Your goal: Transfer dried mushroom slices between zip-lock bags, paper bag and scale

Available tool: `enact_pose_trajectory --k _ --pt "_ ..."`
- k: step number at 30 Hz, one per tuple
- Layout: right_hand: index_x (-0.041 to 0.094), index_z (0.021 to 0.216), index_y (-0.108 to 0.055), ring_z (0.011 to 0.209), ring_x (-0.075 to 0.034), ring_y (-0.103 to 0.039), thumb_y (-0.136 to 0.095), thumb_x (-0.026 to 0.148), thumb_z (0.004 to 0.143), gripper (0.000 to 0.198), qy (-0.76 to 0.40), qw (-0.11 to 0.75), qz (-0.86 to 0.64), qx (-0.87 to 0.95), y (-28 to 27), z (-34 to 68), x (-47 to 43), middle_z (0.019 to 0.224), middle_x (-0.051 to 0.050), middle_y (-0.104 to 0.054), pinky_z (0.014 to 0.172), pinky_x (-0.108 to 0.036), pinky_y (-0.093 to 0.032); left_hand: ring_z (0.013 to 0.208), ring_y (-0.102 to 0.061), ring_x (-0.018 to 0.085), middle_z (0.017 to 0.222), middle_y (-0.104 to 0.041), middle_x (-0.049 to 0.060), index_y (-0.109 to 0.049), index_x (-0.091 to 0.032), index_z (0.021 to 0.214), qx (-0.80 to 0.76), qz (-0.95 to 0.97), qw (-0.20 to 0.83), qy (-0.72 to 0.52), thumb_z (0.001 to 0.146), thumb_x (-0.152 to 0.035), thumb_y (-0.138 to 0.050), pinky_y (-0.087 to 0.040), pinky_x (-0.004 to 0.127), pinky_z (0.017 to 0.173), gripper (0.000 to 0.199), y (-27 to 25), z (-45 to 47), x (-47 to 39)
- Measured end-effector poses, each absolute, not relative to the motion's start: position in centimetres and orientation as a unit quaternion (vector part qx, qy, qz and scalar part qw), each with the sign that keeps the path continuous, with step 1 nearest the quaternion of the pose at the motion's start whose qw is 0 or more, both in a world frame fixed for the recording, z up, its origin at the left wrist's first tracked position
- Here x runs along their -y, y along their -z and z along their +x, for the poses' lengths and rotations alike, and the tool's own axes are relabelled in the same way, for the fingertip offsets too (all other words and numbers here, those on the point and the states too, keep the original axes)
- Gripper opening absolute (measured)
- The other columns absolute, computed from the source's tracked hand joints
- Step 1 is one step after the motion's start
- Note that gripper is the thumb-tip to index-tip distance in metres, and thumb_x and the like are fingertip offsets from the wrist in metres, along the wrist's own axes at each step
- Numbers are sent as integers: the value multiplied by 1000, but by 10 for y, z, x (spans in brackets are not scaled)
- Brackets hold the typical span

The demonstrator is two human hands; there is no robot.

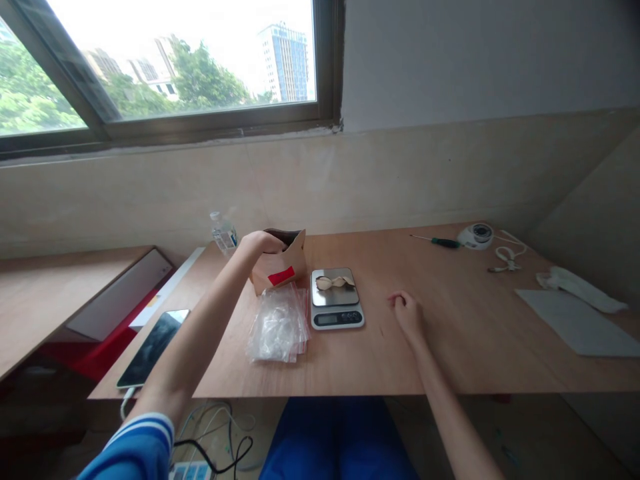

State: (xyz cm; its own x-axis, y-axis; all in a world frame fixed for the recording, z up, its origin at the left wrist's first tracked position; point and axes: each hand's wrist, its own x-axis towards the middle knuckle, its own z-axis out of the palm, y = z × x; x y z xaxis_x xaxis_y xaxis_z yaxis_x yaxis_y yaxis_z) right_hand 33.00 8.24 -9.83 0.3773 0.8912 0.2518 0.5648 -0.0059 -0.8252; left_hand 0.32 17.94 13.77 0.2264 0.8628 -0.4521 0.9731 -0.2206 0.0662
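My left hand reaches into the mouth of a brown paper bag that has a red label. The bag's wall hides its fingers, so what they touch cannot be seen. A white kitchen scale with a steel plate stands to the right of the bag. Small pale tan pieces with dark edges lie in a row on its plate. Clear plastic zip bags are piled left of the scale. Right of the scale, my right hand rests on the table, fingers curled in, with nothing visible in it.
A phone on a white cable lies at the left edge. A plastic bottle stands behind my left arm. Toward the right are a screwdriver, a white dome camera with its cable, a white cloth-like bundle and a pale sheet.
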Motion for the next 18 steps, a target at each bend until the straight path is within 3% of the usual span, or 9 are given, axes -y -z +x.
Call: enact_pose_trajectory --k 4,8,14,18 --pt "19 68 -58 60 -18 -55 -33 27 71 26 -176 463 -687 532 98 330 -82 64 -4 -61 58 -26 -38 88 -63 26 105 -69 4 -63 -26 114 -584 754 225 202 59 -27 -59 -49 25 65 55 -129 5 -182" --pt "19 68 -58 60 -18 -55 -33 26 71 26 -176 463 -686 533 97 330 -82 64 -4 -61 58 -26 -38 100 -59 25 124 -60 2 -54 -30 124 -574 772 226 152 63 -28 -56 -48 22 69 61 -130 -5 -184" --pt "19 68 -58 62 -18 -56 -33 25 70 25 -179 464 -688 529 97 329 -82 66 -5 -62 59 -26 -39 75 -65 25 91 -71 5 -66 -22 105 -606 753 232 108 73 -29 -49 -49 29 63 36 -135 -8 -177" --pt "19 68 -58 62 -18 -56 -33 25 70 26 -180 459 -690 530 97 329 -82 66 -5 -62 59 -26 -39 79 -64 22 95 -71 3 -69 -23 100 -602 782 140 79 76 -30 -45 -49 28 69 34 -141 -3 -171"
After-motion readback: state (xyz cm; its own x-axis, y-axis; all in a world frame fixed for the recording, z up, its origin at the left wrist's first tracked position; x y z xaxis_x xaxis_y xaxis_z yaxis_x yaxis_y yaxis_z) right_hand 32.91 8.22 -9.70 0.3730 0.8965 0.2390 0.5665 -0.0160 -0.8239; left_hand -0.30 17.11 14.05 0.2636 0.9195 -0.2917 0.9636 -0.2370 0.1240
